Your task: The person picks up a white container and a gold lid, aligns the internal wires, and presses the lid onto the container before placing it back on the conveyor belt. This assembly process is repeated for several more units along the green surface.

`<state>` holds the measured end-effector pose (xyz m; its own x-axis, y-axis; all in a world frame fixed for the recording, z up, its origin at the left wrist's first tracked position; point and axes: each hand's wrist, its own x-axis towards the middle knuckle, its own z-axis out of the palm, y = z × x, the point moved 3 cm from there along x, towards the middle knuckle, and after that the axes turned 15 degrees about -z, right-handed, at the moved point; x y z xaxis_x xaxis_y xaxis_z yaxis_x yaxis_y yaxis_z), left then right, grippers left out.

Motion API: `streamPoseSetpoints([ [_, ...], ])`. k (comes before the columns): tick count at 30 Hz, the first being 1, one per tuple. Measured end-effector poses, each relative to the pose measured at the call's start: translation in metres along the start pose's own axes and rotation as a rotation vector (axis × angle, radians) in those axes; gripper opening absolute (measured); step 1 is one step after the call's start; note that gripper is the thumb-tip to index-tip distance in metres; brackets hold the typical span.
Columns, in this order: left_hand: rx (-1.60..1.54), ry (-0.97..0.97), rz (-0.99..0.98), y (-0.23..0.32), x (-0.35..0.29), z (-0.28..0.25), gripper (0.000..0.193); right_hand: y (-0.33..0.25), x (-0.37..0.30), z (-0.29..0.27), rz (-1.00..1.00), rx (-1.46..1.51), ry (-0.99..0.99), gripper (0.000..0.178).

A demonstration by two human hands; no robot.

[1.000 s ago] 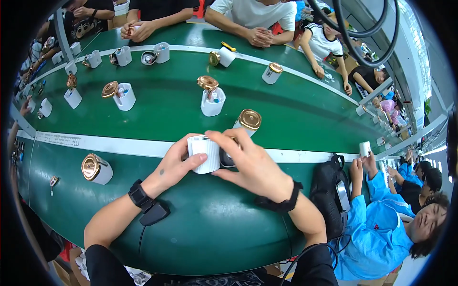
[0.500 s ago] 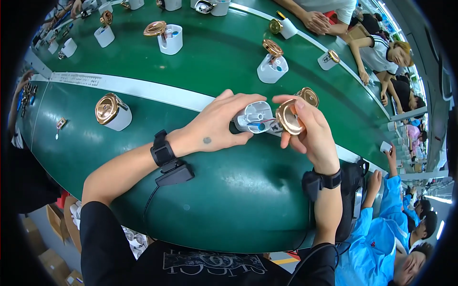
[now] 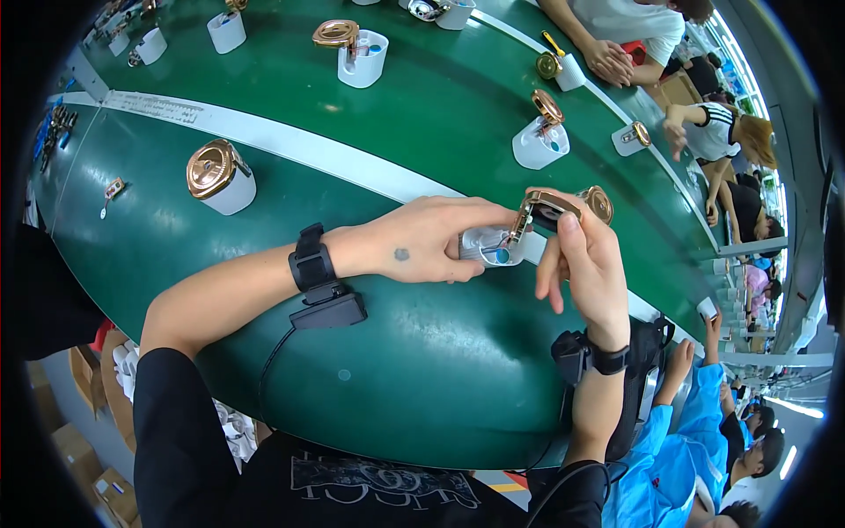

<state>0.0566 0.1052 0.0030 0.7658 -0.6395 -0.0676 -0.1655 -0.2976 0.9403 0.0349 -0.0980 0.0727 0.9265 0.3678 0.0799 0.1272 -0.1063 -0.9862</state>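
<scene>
My left hand (image 3: 429,239) grips a small white cup-shaped holder (image 3: 489,245) lying on its side over the green belt (image 3: 290,70); a blue part shows inside it. My right hand (image 3: 583,255) pinches a gold-coloured round metal part (image 3: 544,204) at the holder's open end. Another gold part (image 3: 599,202) sits just behind my right fingers. Both wrists wear black bands with wired boxes.
More white holders with gold parts stand on the belt: one at the left (image 3: 220,176), one at the top (image 3: 352,51), one at the right (image 3: 541,132). A white strip (image 3: 290,145) runs across the belt. Other people's hands (image 3: 607,60) work at the far side; a person in blue (image 3: 678,440) sits at my right.
The view has swung left and closer. My hands turned the white holder onto its side, and my right hand tilted the gold part up at its open end.
</scene>
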Motion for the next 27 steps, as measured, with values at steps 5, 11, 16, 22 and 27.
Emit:
streamPoseSetpoints([
  [5, -0.111, -0.127, -0.074, 0.002, -0.002, -0.003, 0.061, -0.016, -0.001, -0.004, 0.074, -0.726, -0.137, 0.043],
  [11, -0.174, -0.400, -0.197, 0.008, -0.005, -0.008, 0.061, -0.003, 0.003, 0.021, -0.328, -0.386, 0.036, 0.044],
  [16, -0.108, -0.316, -0.155, 0.008, -0.007, -0.002, 0.064, 0.029, 0.001, 0.009, -0.328, -0.197, 0.034, 0.046],
  [22, -0.252, -0.227, -0.145, 0.006, -0.007, 0.006, 0.079, 0.038, -0.003, 0.017, -0.416, -0.120, 0.054, 0.048],
  [27, -0.189, -0.045, -0.166, 0.004, -0.006, 0.010, 0.085, 0.049, -0.004, 0.023, -0.489, -0.293, 0.133, 0.058],
])
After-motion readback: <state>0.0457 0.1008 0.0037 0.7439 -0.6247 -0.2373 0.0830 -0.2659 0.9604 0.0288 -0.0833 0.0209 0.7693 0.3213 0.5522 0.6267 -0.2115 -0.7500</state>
